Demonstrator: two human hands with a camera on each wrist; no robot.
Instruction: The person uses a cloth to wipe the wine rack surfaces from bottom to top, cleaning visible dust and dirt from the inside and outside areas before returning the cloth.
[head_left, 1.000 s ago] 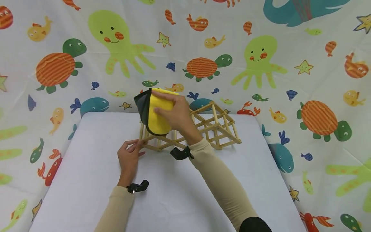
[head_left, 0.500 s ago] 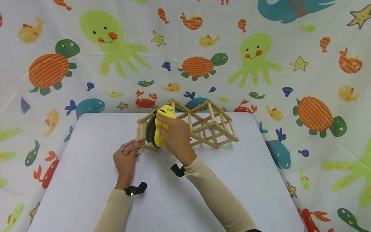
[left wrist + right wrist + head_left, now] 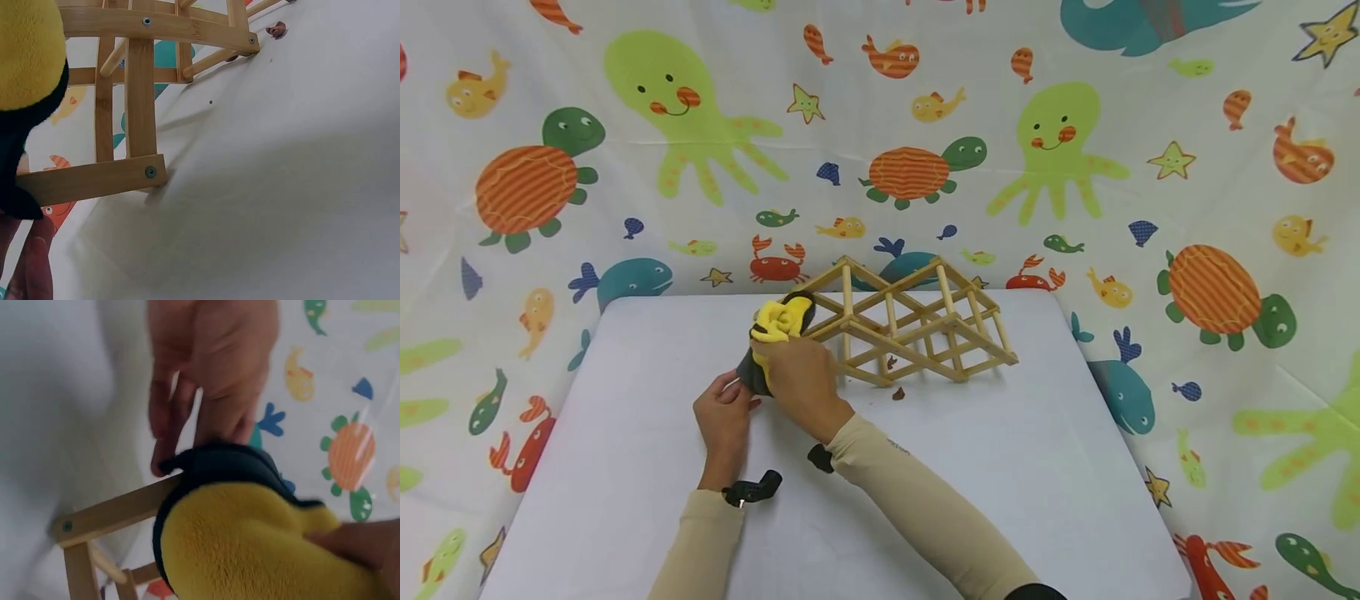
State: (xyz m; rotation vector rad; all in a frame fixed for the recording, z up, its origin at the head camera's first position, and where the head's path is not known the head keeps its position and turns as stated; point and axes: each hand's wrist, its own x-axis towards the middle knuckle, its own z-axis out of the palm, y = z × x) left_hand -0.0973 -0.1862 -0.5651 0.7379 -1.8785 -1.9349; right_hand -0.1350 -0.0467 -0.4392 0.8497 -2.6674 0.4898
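An expanding wooden lattice rack stands at the back of the white table. Bunched in my right hand is a yellow cloth with a dark grey back and black edging. It wraps over the rack's left end, which it mostly hides in the head view. My left hand pinches that same end from the left, its fingertips partly covered by the cloth. In the right wrist view, the left hand reaches down to the end bar, right against the cloth.
Small reddish-brown bits lie on the table by the rack's front foot. One bit also shows in the left wrist view. Behind the table hangs a curtain printed with sea animals.
The right hand has come down with the cloth from above the rack and slid left along it to the end. The left hand stays at that end.
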